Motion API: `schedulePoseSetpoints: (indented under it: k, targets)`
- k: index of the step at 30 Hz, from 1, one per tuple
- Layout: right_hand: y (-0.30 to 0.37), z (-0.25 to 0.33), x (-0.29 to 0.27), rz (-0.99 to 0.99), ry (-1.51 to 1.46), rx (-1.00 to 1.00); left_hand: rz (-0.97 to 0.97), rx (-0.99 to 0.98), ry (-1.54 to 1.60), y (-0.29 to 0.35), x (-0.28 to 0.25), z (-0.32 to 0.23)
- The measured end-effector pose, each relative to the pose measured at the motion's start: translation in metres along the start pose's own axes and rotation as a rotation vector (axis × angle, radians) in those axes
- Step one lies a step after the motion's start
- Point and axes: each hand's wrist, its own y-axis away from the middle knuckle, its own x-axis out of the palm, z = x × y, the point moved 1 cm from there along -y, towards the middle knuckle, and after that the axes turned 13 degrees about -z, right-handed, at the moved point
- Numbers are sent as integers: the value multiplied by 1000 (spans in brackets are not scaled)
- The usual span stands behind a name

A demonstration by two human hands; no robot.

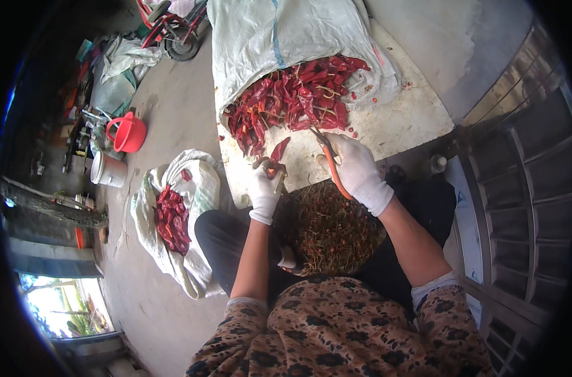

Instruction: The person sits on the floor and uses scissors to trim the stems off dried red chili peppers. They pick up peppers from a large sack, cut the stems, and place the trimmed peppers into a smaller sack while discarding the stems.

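My left hand [265, 190], in a white glove, is closed on dried red chili peppers [275, 169] at the near edge of a pale board [418, 116]. In my white-gloved right hand [360, 171] is a pair of scissors [334, 164] with orange handles, its blades pointing toward the chili heap. Whether the blades are parted is hard to make out. A heap of dried red chilies [298, 94] spills from the mouth of a white woven sack [245, 44] lying on the board. Between my knees sits a round mass of cut stems and seeds [336, 229].
On the floor at left, an open white sack [201, 182] holds red chili pieces [171, 220]. Farther left stand a red bucket [130, 133] and a white bucket [108, 169]. A red wheeled machine [179, 38] is at the back. A metal-framed door [518, 188] rises at right.
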Motion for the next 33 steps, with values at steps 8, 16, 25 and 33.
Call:
schedulePoseSetpoints:
  k: [8,16,25,33]
  targets:
    - [11,18,18,109,-264,-150,215,-644,1032,9,-33,-88]
    - [10,39,11,291,-127,-239,225,-643,708,19,-53,-107]
    - [15,28,17,235,-273,21,397,-554,717,27,-78,-126]
    - [-23,-3,-29,-171,95,-40,-81,-657,707,26,-201,-80]
